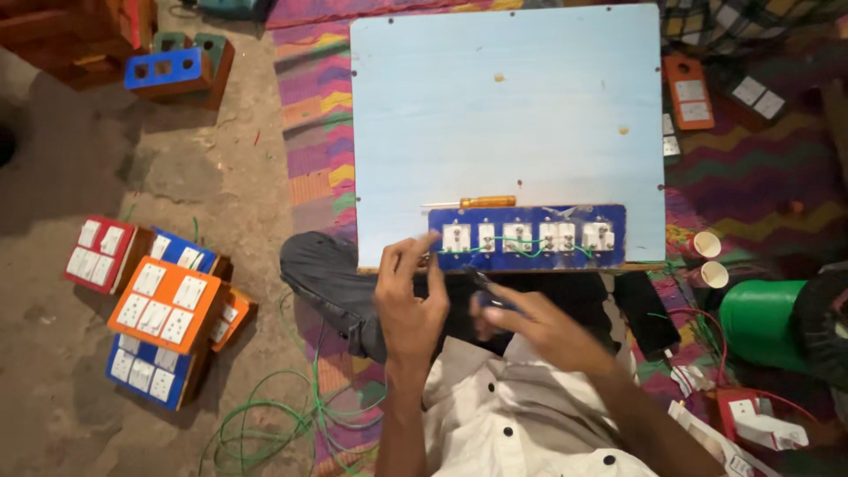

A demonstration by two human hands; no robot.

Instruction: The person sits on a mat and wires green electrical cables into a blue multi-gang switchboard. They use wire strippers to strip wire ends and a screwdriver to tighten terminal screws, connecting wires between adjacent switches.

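Observation:
A blue switch plate [527, 237] with several white switches and sockets lies face down at the near edge of a pale blue board [503, 115], with green wires looped across its backs. My left hand [411, 300] touches the plate's left end, fingers pinching at a green wire there. Just below the board's edge, my right hand [530, 322] holds a small dark tool [484, 284], possibly pliers, pointing toward the plate. An orange-handled screwdriver [473, 202] lies on the board just above the plate.
Assembled switch boxes in red, blue and orange [159, 305] are stacked on the floor at left. Green wire coils [265, 424] lie near my knee. At right are two paper cups [709, 258], a green container [760, 322] and more switch plates [689, 93].

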